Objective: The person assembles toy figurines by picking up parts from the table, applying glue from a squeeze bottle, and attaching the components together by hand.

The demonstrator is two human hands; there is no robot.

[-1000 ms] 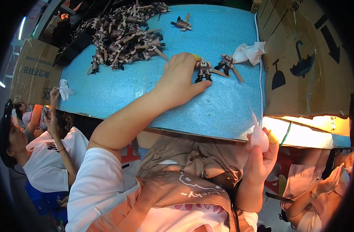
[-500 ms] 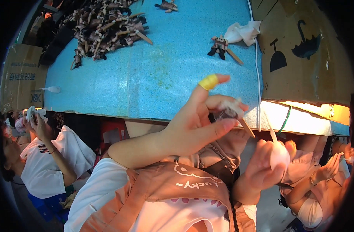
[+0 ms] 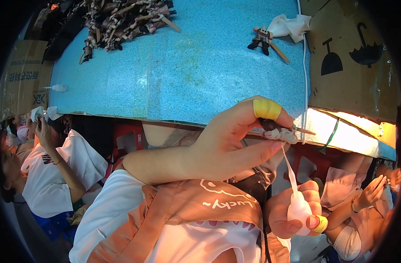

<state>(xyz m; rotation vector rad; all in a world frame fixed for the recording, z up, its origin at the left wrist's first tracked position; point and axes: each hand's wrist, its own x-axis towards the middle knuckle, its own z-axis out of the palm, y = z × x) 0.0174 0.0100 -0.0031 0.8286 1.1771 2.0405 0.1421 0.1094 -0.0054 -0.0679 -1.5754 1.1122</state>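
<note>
My left hand (image 3: 227, 140), a yellow wrap on its index finger, pinches a small figurine (image 3: 283, 136) between thumb and fingers. The figurine lies sideways, with dark and pale parts, and a thin wooden stick (image 3: 306, 131) sticks out beyond the fingertips. My right hand (image 3: 276, 215) is curled round a white squeeze bottle (image 3: 298, 207) below it, and a yellow wrap shows on one digit. The bottle's long thin nozzle (image 3: 290, 168) points up, its tip close to the figurine and my left thumb. Whether it touches the figurine I cannot tell.
A heap of similar figurines (image 3: 117, 24) covers the blue table's (image 3: 117, 87) far left. One figurine (image 3: 262, 40) lies beside a white cloth (image 3: 290, 27) at right, near a white cable and cardboard box (image 3: 349, 83). Another bottle (image 3: 58, 87) lies far left. People sit on both sides.
My left hand has turned the figurine, so its stick now points right instead of down. The bottle in my right hand has moved lower and left, its nozzle now near the figurine.
</note>
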